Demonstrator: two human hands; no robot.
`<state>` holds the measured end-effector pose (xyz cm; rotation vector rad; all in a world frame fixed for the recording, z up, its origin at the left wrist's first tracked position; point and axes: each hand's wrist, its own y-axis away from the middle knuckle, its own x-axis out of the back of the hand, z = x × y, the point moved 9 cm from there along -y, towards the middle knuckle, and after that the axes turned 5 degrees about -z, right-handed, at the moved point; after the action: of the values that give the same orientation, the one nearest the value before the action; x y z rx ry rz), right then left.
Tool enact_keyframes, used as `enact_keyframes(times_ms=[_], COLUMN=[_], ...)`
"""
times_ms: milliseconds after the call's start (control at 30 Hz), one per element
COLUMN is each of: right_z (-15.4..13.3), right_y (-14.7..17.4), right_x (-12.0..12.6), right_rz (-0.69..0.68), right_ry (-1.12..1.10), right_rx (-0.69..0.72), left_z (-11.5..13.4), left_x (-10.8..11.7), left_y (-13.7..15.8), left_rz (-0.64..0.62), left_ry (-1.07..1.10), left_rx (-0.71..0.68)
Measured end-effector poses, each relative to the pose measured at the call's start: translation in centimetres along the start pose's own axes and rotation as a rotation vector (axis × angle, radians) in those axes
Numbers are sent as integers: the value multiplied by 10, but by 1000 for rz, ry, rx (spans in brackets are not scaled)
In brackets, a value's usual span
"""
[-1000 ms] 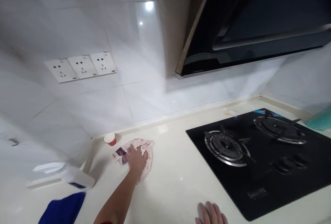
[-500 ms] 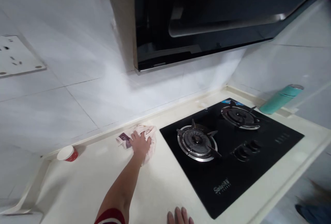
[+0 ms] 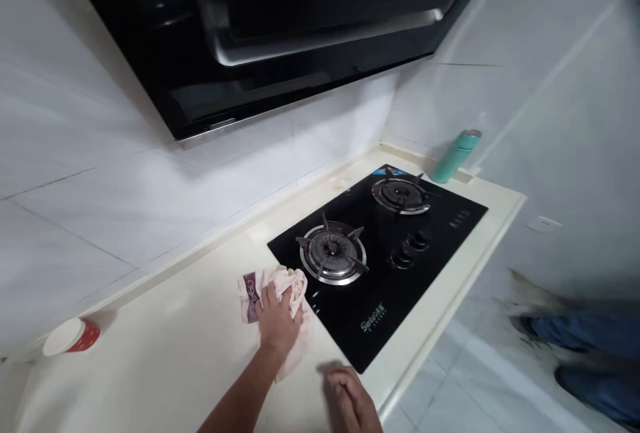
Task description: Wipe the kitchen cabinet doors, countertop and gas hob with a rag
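Observation:
A pale pink cloth (image 3: 290,281) with a purple printed patch is bunched under my left hand (image 3: 280,323). The fingers are curled onto it, and it presses against the countertop (image 3: 165,346) by the left edge of the black gas stove (image 3: 370,316). Part of the cloth trails toward the wrist. Lower down, my right hand (image 3: 353,398) is by the stove's front left corner, its fingers curled in and nothing visible in them.
A red and white paper cup (image 3: 75,336) lies on its side at the left. A teal bottle (image 3: 456,156) leans against the right wall behind the stove. The black range hood (image 3: 300,80) hangs overhead. A person's legs in jeans (image 3: 590,333) show at the right.
My left hand has drawn the cloth from near the back wall toward me, up to the stove's edge. My right hand has come further into view and its fingers have curled. The view has turned right.

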<state>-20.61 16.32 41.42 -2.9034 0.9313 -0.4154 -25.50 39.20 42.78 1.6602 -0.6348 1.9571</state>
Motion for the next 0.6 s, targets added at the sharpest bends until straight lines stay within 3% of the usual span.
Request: enact_keyframes(times_ms=[100, 233, 400, 500, 600], right_z=[-1, 10, 27, 33, 41], right_y=[12, 43, 87, 106, 123], right_x=[18, 35, 47, 43, 35], right_rz=[28, 165, 294, 283, 239], right_ry=[-26, -50, -30, -26, -38], right_rx=[-43, -126, -247, -285, -338], left_z=[29, 65, 94, 86, 44], left_x=[-9, -19, -25, -14, -1], left_y=[43, 111, 193, 231, 263], left_rz=[-13, 17, 42, 202, 402], left_ry=[40, 156, 159, 145, 169], left_rx=[-124, -374, -628, -721, -698])
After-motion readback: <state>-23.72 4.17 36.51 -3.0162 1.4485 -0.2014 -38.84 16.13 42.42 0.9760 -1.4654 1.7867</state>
